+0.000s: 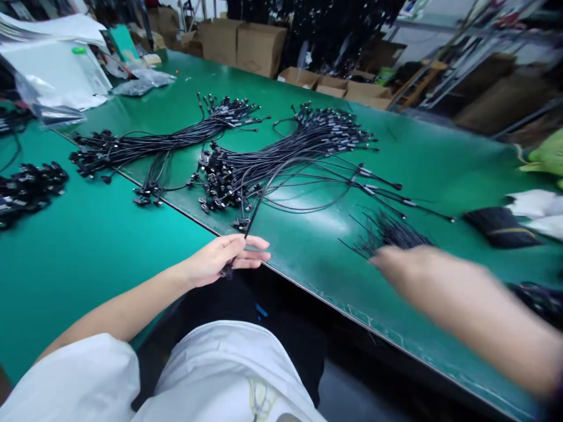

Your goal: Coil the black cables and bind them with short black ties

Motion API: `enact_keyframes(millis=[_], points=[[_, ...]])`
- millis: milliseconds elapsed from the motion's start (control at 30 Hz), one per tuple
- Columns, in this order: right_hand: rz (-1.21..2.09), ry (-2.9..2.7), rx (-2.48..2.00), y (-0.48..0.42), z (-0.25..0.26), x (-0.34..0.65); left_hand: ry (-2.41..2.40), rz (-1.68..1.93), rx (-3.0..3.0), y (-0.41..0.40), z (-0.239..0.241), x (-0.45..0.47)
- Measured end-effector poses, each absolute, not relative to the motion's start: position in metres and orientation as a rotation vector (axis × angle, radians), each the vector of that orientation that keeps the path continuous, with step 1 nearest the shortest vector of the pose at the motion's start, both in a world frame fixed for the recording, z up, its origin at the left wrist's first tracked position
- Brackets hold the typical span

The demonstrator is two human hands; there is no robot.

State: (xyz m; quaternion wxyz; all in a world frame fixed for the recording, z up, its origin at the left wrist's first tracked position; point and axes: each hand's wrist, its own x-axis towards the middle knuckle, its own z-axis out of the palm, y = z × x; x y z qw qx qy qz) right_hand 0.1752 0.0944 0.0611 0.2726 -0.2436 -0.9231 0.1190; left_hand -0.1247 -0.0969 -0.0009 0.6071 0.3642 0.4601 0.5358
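Note:
My left hand (229,255) is closed on a black cable (259,202) near its plug end, just over the table's front edge. From there the cable runs up and to the right across the pile. My right hand (402,264), smeared by motion, is at a bunch of thin black ties (389,228) on the green table; its fingers cannot be made out. Between and beyond my hands lies a large bundle of black cables (281,149), plugs toward me. Farther left is a second bundle of black cables (171,138).
At the left edge sits a pile of black connectors (29,193). A plastic bag (141,81) and white papers lie at the back left. A dark banded bundle (501,227) is at the right. Cardboard boxes (261,50) stand behind the green table (422,158).

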Motion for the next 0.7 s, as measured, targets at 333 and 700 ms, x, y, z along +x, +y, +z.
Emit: enact_keyframes(millis=[333,700], points=[[-0.298,-2.815,-0.514,0.038,0.063,0.168,0.967,0.682,1.18,-0.078,0.008,-0.057],[0.045,-2.635,-0.761,0.064,-0.017,0.249,0.742,1.327,0.373,-0.073,0.031,-0.098]])
